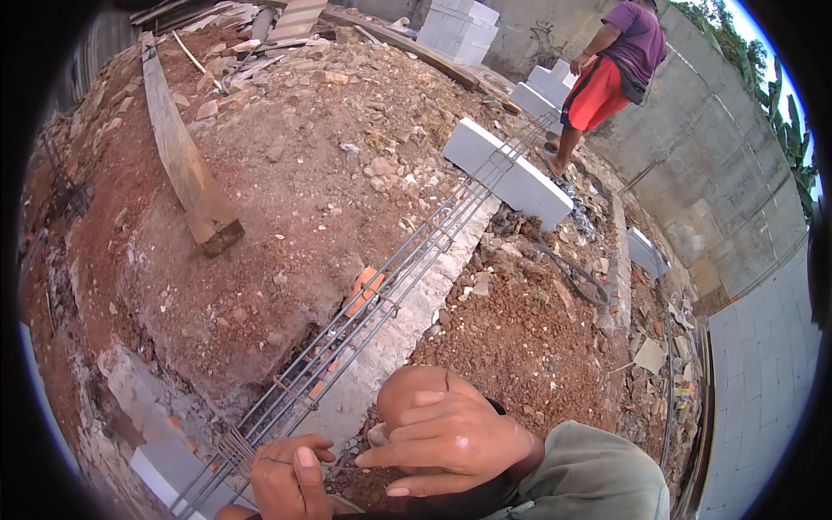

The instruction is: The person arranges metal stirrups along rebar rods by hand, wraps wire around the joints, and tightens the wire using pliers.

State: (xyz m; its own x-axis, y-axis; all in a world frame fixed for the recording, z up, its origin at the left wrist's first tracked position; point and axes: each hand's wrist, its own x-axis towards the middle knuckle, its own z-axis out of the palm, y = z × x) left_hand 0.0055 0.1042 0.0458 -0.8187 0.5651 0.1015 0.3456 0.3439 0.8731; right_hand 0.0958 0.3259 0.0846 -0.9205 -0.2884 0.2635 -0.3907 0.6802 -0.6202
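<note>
My left hand (290, 477) is at the bottom, beside the near end of a long rebar cage (381, 295). Its fingers are curled, with a thin dark wire (276, 460) at them. To its right, my right hand (459, 440) is over my bent knee (407, 387), palm down, fingers stretched toward the left hand and apart. A thin dark line shows above its knuckles; whether the hand touches it is unclear. The cage runs diagonally up and right, along a concrete strip (368, 368) and over a white block (511, 176).
A person (620, 61) in red shorts stands at the upper right. A wooden plank (186, 160) lies on the dirt mound. More white blocks (458, 30) are stacked at the back. An orange brick (364, 289) sits by the cage. Grey walls (719, 156) border the right.
</note>
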